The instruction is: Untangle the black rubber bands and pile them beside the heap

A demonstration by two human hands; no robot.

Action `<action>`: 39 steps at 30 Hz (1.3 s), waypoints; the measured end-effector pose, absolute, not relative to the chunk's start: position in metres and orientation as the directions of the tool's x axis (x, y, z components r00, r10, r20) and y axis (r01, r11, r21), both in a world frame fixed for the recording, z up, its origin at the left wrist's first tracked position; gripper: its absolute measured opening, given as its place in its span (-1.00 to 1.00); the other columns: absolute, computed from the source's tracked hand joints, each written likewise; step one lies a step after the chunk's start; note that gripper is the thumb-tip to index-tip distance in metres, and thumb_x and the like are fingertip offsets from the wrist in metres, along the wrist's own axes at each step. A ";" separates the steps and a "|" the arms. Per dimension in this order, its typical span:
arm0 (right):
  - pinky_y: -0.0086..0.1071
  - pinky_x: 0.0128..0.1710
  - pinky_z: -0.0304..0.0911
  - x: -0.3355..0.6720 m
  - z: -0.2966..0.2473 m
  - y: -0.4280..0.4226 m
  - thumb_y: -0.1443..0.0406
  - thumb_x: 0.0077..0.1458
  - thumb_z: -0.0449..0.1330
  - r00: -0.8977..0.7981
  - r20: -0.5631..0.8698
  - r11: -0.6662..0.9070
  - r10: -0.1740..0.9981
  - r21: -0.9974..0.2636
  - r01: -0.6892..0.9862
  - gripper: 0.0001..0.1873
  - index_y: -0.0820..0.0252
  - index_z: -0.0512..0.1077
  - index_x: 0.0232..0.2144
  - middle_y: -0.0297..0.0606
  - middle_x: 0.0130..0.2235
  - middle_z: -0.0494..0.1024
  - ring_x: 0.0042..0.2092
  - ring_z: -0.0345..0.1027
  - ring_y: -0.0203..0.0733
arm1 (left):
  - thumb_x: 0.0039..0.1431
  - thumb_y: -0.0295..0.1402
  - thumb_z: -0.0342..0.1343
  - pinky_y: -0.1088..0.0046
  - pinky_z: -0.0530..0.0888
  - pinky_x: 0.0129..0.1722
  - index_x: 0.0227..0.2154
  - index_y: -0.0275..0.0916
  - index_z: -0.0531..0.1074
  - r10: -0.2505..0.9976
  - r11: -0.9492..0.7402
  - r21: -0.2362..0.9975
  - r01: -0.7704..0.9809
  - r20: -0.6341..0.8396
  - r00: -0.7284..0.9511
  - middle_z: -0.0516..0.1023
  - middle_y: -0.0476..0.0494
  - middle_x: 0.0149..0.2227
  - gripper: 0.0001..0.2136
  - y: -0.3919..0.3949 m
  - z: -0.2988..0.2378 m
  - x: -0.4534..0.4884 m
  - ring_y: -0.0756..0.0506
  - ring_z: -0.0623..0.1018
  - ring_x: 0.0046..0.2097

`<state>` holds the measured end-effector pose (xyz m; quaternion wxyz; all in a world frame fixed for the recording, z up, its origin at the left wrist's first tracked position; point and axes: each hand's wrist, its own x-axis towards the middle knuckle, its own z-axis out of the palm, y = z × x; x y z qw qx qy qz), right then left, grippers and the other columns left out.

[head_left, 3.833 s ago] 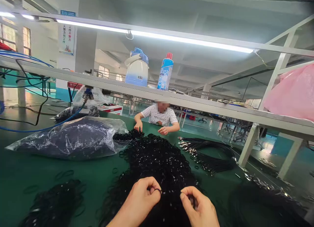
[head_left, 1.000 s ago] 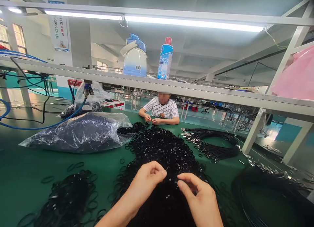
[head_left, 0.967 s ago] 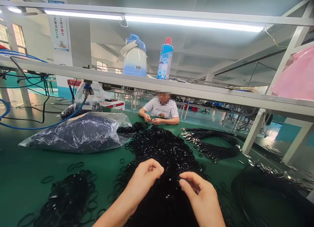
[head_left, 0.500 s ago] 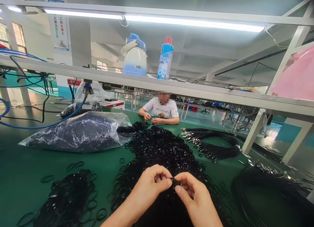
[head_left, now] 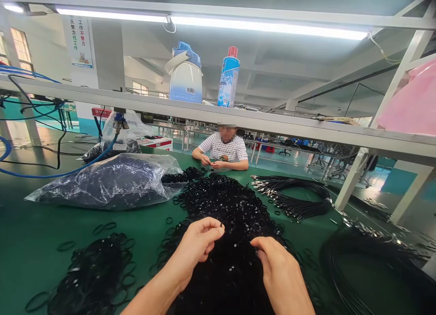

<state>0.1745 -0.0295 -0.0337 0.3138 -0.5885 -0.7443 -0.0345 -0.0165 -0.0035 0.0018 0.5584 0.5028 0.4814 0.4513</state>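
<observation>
My left hand (head_left: 197, 244) is closed in a pinch above the pile, with a small black rubber ring (head_left: 222, 225) showing at its fingertips. Only a bit of that ring is visible. To the right, my right hand (head_left: 277, 265) hangs over the pile's right side, its fingers bent and slightly parted from the thumb, with nothing seen between them. Beneath both hands spreads a large pile of black rubber rings (head_left: 225, 201). A smaller heap of similar black rings (head_left: 91, 274) lies at the front left.
Clear plastic bag (head_left: 112, 181) of dark pieces lies at left on the green table (head_left: 143, 228). Coiled black cables (head_left: 303, 197) with metal ends lie at right. A co-worker (head_left: 225, 149) sits opposite. An overhead shelf (head_left: 272, 120) carries a jug (head_left: 186, 79) and spray can (head_left: 229, 79).
My hands have come apart from where they met over the pile. The left one moved left and up, keeping the pinch; the right one shifted right and its fingers loosened.
</observation>
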 end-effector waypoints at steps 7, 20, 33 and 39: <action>-0.17 -0.34 0.31 0.176 -0.029 -0.032 0.62 -0.06 -0.13 -0.176 0.714 0.251 0.678 0.000 0.968 -0.51 0.15 0.48 -0.31 -0.12 -0.06 0.48 -0.15 0.39 0.05 | 0.02 -0.22 0.19 0.56 0.21 -0.50 -0.07 -0.26 0.36 0.955 0.252 0.932 -0.259 -0.196 0.225 0.44 -0.11 -0.27 -0.59 -0.012 0.005 -0.011 0.03 0.32 -0.37; -0.44 -0.32 0.24 0.137 -0.043 -0.038 0.38 0.13 -0.03 -0.125 0.604 0.568 0.788 -0.632 0.528 -0.79 0.08 0.40 -0.37 -0.33 -0.33 0.48 -0.31 0.40 -0.23 | 0.03 -0.49 0.14 0.48 0.42 -0.29 -0.07 -0.39 0.40 0.905 0.424 0.638 -0.642 -0.266 0.332 0.49 -0.30 -0.16 -0.65 -0.020 -0.001 0.012 -0.04 0.50 -0.30; -0.40 -0.36 0.35 0.165 -0.025 -0.031 0.10 -0.05 0.21 0.123 0.224 0.190 0.967 -0.952 0.239 -0.69 0.19 0.49 -0.31 -0.25 -0.37 0.58 -0.37 0.44 -0.15 | -0.04 -0.59 0.17 0.48 0.41 -0.31 -0.34 -0.41 0.49 0.915 0.267 0.871 -0.412 -0.096 0.391 0.54 -0.20 -0.41 -0.85 -0.019 -0.008 0.007 -0.04 0.53 -0.34; -0.38 -0.37 0.35 0.174 -0.025 -0.028 0.08 -0.07 0.23 0.206 0.203 0.166 0.957 -0.969 0.183 -0.64 0.21 0.47 -0.28 -0.21 -0.33 0.58 -0.32 0.46 -0.11 | 0.04 -0.49 0.08 0.66 0.08 -0.62 -0.31 -0.37 0.48 0.927 0.243 0.926 -0.288 -0.134 0.352 0.43 -0.06 -0.46 -0.84 -0.012 -0.009 -0.001 0.13 0.28 -0.53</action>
